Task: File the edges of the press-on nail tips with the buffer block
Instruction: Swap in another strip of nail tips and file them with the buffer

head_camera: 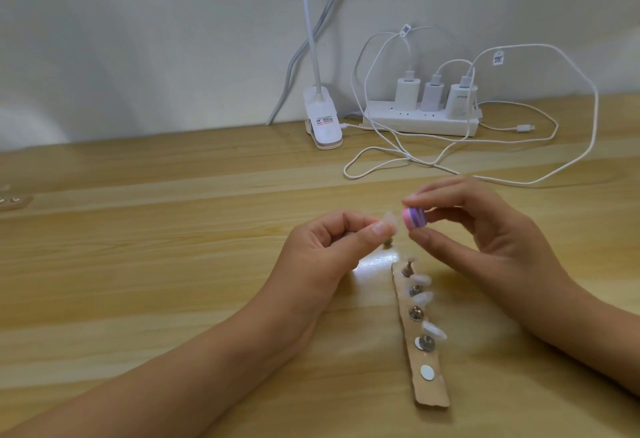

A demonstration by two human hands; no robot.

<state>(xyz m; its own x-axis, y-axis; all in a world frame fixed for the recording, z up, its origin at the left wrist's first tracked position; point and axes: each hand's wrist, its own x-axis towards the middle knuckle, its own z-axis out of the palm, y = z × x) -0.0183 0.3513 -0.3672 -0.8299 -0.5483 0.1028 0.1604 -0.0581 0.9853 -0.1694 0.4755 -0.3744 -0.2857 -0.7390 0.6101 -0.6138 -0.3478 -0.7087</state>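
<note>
pink-and-purple buffer block (516, 218) is pinched between thumb and fingertips of the right hand (485, 229), up off the wooden table (173, 264). left hand (322, 247) pinches a clear nail tip (494, 219) thumb to forefinger, other fingers curled in. tip is just beside the block's end; touching or not, can't tell. under the hands: cardboard strip (429, 399) with metal studs (416, 313), three more nail tips (420, 279) on them. power strip (420, 122) and clip lamp base (323, 122) at the wall, well apart.
</note>
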